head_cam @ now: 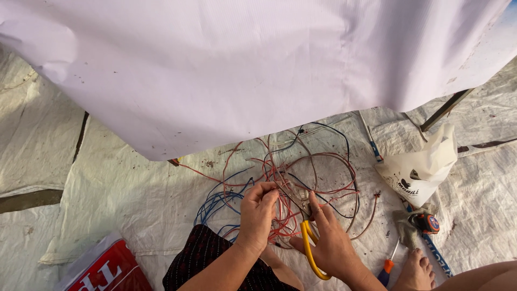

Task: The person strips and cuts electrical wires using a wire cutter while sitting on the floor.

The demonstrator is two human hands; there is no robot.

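We pinch a wire (277, 207) taut in the left hand (257, 213), right hand (328, 242) gripping yellow-handled scissors (309, 248); best cut close, clear of the tangle (301, 172) beyond.

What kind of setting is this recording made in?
Probably a makeshift floor-level work spot, maybe outdoors: woven tarp sheeting covers the ground, a tangle of loose wires lies on it, and a screwdriver rests beside a bare foot.

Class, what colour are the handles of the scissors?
Yellow: the scissors in the right hand, seen from the head view.
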